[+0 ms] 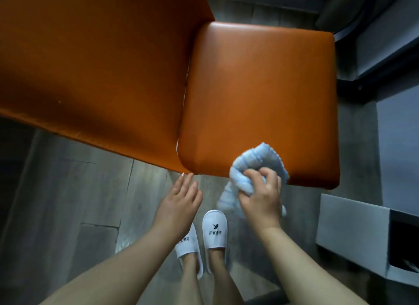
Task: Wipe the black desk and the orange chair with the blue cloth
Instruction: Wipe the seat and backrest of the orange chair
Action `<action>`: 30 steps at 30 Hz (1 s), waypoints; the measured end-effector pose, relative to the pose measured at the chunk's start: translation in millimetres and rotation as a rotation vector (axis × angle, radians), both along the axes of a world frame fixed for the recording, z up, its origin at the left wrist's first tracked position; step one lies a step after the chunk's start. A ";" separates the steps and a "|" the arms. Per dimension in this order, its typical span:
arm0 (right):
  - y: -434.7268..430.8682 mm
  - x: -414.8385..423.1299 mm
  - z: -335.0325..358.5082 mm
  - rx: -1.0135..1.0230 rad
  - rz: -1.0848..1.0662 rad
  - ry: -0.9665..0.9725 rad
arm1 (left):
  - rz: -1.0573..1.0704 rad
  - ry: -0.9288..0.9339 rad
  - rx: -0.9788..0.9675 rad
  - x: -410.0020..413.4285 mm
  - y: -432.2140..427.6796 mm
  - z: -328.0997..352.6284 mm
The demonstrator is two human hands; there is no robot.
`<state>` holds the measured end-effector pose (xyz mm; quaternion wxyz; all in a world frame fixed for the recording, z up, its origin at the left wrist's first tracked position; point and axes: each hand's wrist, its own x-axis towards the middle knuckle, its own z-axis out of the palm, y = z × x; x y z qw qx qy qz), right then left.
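The right grip (260, 195) clutches the bunched blue cloth (258, 159), fingers curled round its folds, and presses it on the near edge of the orange chair (260, 89) seat. A loose end of the cloth hangs below the hand, off the seat edge. The left grip (179, 200) holds nothing, its fingers straight, the fingertips just at the seat's near left corner; whether they touch it cannot be told. The chair's backrest (90, 66) fills the upper left. Lower down, two white slippers (214, 229) stand on the grey wooden floor (79, 191), with a grey box (351, 223) to the right.
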<state>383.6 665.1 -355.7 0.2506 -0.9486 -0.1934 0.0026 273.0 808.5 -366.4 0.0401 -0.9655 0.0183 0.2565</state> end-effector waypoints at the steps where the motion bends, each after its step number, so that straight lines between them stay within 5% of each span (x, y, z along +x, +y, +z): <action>1: 21.4 4.9 4.8 0.056 0.030 -0.046 | 0.003 0.085 0.014 -4.5 1.3 -0.8; 3: 55.4 14.1 2.7 -0.061 0.174 -0.050 | 0.062 0.064 0.010 -12.8 5.9 4.1; 6: 72.0 21.4 -19.4 -0.512 0.393 0.245 | 0.113 0.082 -0.043 -21.6 12.4 21.1; 9: 46.7 21.6 -32.9 -0.632 0.408 0.255 | 0.155 0.038 -0.026 -28.8 17.3 24.0; 12: 0.7 13.6 -21.3 -0.642 0.252 0.266 | 0.153 0.051 0.030 -33.9 18.8 16.4; 16: -11.3 4.8 -3.7 -0.370 -0.192 0.528 | 0.204 -0.033 0.022 -36.9 18.4 25.6; 20: 66.4 -10.3 5.9 -0.020 0.189 0.370 | 0.359 -0.102 -0.065 -37.1 22.2 36.5; 22: 89.6 -18.0 1.9 -0.108 0.378 0.443 | 0.383 -0.186 -0.092 -40.6 29.5 36.8; 27: 66.6 -9.5 -2.3 -0.502 0.345 0.515 | 0.375 -0.226 -0.013 -56.7 51.8 48.0; 30: 54.3 -3.1 17.4 -0.436 0.199 0.574 | 0.410 -0.278 -0.003 -60.5 55.2 65.0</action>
